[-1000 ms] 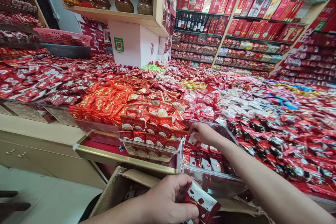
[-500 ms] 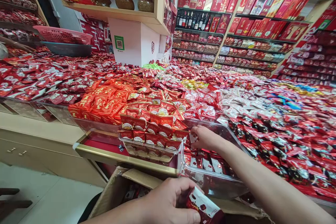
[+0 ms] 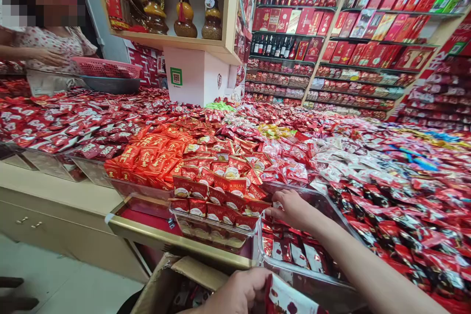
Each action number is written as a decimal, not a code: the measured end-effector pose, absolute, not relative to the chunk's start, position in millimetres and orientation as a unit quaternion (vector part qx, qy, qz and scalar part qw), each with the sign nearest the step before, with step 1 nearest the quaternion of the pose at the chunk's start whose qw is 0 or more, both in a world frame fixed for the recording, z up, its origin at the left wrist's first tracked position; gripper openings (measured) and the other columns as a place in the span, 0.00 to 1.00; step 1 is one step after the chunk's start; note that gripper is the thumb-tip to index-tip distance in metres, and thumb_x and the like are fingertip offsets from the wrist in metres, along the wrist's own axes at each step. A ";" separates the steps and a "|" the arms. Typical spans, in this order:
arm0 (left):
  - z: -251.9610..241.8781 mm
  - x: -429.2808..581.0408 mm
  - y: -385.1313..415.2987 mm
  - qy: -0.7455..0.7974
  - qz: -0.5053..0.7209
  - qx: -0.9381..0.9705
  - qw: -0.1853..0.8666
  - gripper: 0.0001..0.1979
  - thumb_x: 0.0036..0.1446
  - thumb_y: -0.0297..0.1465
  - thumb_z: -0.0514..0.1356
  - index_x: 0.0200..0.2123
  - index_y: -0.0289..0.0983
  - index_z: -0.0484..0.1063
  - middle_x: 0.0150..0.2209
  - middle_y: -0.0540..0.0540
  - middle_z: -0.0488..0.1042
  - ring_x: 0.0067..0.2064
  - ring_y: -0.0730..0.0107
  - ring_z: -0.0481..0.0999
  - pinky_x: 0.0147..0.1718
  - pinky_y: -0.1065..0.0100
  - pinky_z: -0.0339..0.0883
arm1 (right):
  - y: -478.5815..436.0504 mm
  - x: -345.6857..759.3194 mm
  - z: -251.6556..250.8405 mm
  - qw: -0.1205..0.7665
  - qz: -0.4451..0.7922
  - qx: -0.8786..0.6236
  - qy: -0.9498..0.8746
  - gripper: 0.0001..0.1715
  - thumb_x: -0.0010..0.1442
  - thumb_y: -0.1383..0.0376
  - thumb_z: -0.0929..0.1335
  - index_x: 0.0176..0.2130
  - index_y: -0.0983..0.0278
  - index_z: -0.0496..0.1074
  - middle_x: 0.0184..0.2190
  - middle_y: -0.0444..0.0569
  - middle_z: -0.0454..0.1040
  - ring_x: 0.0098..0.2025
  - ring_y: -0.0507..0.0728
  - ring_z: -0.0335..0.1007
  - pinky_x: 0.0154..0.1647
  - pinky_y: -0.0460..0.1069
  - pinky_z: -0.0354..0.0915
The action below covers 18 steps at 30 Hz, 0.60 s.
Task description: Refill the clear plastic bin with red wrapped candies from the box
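Note:
My left hand (image 3: 239, 292) is closed on a red and white snack packet (image 3: 289, 297) at the bottom edge, above an open cardboard box (image 3: 198, 271). More dark packets (image 3: 189, 297) lie inside that box. My right hand (image 3: 294, 210) reaches into a clear plastic bin (image 3: 294, 271), at its back left corner. Its fingers are bent together, and whatever they hold is hidden. Red and white packets (image 3: 298, 254) stand in a row along the front of this bin. Left of it, a smaller clear bin (image 3: 211, 233) holds stacked red durian packets (image 3: 217, 196).
Bright red packets (image 3: 152, 154) heap up further left. Dark red and white packets (image 3: 401, 235) spread along the right. A person (image 3: 55, 49) stands at the far left by a pink basket (image 3: 106, 67). A cabinet (image 3: 165, 46) overhangs the display; stocked shelves (image 3: 324, 34) line the back.
The view has tilted up, and a person has come into sight at the far left. My left hand and its packet sit lower in view. The packet at my right fingertips is no longer visible.

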<state>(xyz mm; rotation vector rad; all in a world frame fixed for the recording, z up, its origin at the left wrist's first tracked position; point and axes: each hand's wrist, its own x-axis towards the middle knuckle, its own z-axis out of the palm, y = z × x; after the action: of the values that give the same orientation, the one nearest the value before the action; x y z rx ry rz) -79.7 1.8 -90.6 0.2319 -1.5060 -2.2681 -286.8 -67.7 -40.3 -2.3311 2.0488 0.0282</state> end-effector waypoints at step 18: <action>-65.3 -73.1 6.9 -0.492 -0.756 0.209 0.378 0.26 0.51 0.39 0.62 0.47 0.40 0.51 0.28 0.50 0.74 0.22 0.78 0.74 0.22 0.78 0.66 | -58.1 -288.5 -10.3 0.064 -0.150 -0.743 0.650 0.17 0.58 0.57 0.61 0.24 0.63 0.67 0.19 0.45 0.68 0.21 0.51 0.58 0.22 0.46 0.51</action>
<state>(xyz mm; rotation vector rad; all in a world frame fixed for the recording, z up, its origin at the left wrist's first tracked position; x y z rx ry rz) -73.1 6.9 -65.3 0.5345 -1.2587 -1.9317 -288.5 -58.1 -10.3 -2.2421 1.9615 -0.4527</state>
